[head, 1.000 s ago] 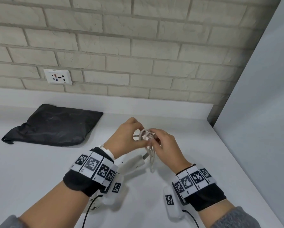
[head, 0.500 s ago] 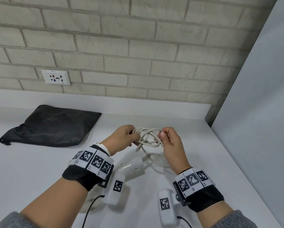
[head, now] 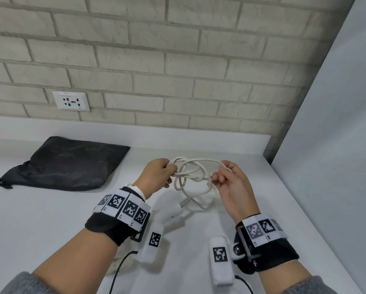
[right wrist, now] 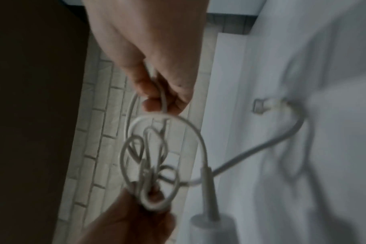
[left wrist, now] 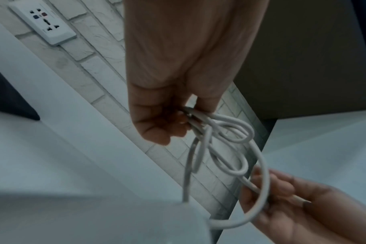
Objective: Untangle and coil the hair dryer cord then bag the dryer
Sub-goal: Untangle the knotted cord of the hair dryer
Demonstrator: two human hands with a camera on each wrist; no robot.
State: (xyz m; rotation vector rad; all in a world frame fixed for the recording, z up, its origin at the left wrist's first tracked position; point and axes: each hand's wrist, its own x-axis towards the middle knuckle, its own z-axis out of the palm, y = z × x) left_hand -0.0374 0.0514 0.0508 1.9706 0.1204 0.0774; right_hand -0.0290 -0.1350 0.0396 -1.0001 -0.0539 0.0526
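Cord [head: 196,169] between both hands above white counter [head: 40,209], brick wall [head: 178,60] behind

I see the white cord [head: 196,170] bunched in tangled loops, lifted off the white counter at centre, one end of the bundle pinched in my left hand [head: 156,175] and the other in my right hand [head: 233,187]. From the loops a strand drops to the white hair dryer [head: 173,213], which lies on the counter just nearer, mostly hidden by my left wrist. The black bag [head: 67,164] lies flat and crumpled at far left, well apart.
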